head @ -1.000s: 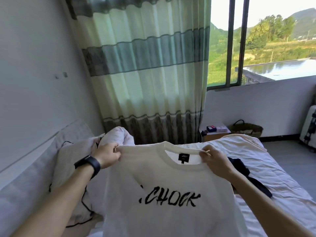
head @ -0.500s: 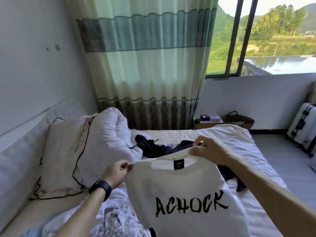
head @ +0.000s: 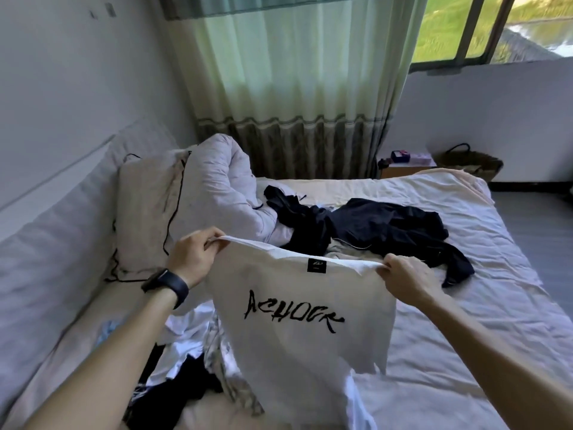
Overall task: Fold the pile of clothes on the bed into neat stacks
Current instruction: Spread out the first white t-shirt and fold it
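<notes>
- Pinching white T-shirt (head: pixel 297 346) at both shoulders: L hand (head: pixel 193 259) & R hand (head: pixel 403 279), fingers curled on the fabric.
- Shirt hangs over bed (head: pixel 483 321), print facing cam.
- L wrist: black watch (head: pixel 166 286).
- Behind shirt: dark clothes (head: pixel 381 228) heaped on bed; below-left, mixed pile (head: pixel 186 361).

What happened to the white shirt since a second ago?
The left hand and right hand lowered the white shirt toward the bed, uncovering the dark clothes behind it. Both kept pinching its shoulders; nothing was let go. The dark clothes stayed put.
</notes>
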Tool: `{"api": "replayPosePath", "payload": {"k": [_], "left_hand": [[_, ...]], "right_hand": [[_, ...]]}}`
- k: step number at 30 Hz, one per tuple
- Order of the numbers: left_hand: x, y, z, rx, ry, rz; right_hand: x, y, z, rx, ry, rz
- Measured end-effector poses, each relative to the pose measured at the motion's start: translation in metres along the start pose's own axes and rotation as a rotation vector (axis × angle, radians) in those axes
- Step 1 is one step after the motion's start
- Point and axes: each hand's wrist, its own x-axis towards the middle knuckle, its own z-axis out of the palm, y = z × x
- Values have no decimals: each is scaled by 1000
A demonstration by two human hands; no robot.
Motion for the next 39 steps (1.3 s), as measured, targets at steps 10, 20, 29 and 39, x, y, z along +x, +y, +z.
{"api": "replayPosePath", "payload": {"k": [10,20,29,39], "left_hand": [[-53,-27,-83,-70,145,28],[-153,-56,-125,-52,363,170],[-206,-52,-165,44,453,272],[-174,-53,-165,90,433,291]], "right_hand": [[-80,-54,-47,287,271,237],[-195,-94,-46,361,914,62],[-249,-119,-53,334,1124,57],[-214,-96,-53,315,1124,-133]]}}
